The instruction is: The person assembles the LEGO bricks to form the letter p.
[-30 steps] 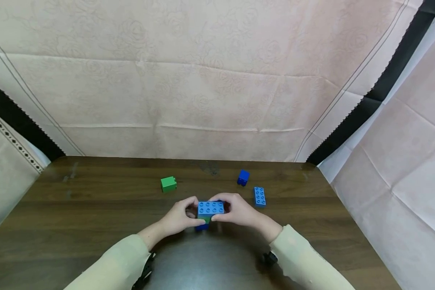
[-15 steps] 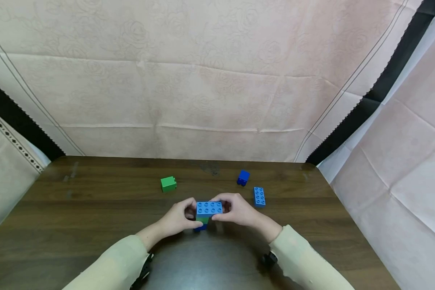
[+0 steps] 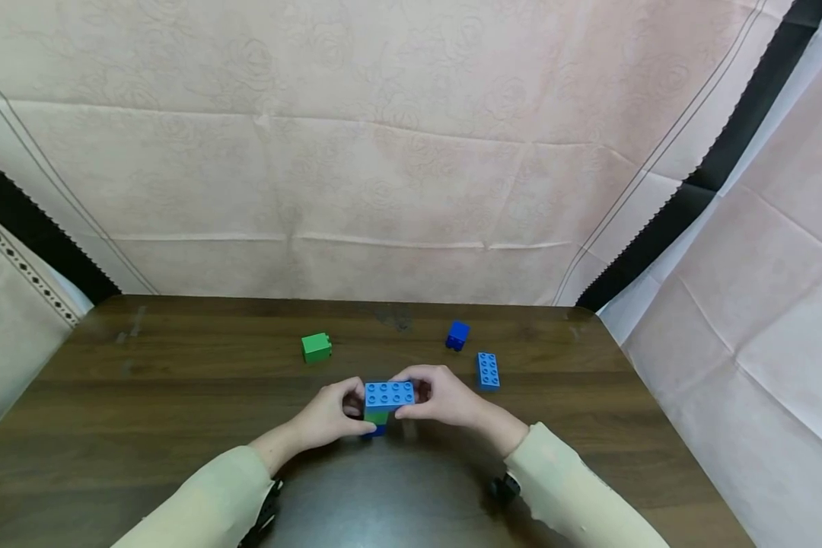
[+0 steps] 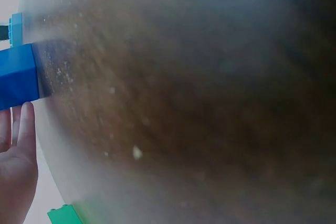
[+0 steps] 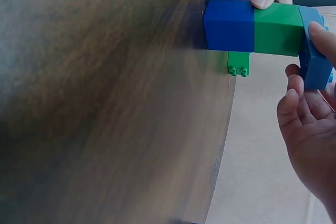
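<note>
A small stack stands on the wooden table between both hands. At its bottom is a dark blue block, above it a green block. A light blue brick with studs on top meets the green one and overhangs to the right; whether it is fully seated I cannot tell. My left hand grips the lower part, its thumb near the seam between dark blue and green. With thumb and fingers, my right hand pinches the overhanging end of the light blue brick. The left wrist view shows the dark blue block at its edge.
Farther back on the table lies a loose green block, left of the stack. Back right are a dark blue block and another light blue brick. A pale cloth hangs behind the table's far edge.
Both hands and the stack have shifted slightly left. The left thumb sits a little lower, so more of the green block shows. The loose blocks keep their places on the table.
</note>
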`<state>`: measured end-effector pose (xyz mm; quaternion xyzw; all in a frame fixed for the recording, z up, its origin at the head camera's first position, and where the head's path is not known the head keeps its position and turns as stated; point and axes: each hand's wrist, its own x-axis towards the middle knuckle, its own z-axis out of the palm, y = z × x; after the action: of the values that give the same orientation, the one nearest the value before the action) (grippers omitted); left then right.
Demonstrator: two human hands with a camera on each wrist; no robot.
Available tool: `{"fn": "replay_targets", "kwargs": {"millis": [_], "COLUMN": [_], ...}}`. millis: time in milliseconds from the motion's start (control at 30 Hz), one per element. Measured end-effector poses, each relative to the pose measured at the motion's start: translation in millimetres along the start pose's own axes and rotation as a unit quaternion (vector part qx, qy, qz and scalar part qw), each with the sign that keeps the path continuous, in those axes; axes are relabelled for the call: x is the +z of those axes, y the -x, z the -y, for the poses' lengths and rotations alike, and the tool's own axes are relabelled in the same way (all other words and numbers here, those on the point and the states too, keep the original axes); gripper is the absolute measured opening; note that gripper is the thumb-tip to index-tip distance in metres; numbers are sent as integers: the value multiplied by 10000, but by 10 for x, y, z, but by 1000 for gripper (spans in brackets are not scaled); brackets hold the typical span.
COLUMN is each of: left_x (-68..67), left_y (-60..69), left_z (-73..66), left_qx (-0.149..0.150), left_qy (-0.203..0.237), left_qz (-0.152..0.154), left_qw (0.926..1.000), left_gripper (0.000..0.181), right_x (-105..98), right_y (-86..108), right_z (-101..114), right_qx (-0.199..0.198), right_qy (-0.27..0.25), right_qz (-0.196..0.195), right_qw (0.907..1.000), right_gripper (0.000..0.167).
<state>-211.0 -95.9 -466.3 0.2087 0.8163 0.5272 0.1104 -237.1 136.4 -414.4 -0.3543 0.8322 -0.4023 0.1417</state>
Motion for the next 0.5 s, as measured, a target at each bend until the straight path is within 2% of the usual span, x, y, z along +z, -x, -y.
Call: {"fn": "replay_targets", "kwargs": {"millis": [267,400,500], "left_x": [-29,-70,-115], "left_y": [34,58,85], "left_z": [22,40,52], "left_qx": [57,22,-38], "left_qy": [-27,-61,-64], "left_qz": [-33,-28,-44], "left_qw": [10000,10000,10000], "left_gripper": [33,33,34], "right_x": [0,-56,-113], "right_y": [-31,-39,-84], "right_z": [-15,-108,-178], "right_qx": [-3,-187,-213], "right_qy": [-212,-701,-1098], "right_qz": [190,268,64], "right_qw": [9996,9970,9937], "right_gripper": [40,50,50]}}
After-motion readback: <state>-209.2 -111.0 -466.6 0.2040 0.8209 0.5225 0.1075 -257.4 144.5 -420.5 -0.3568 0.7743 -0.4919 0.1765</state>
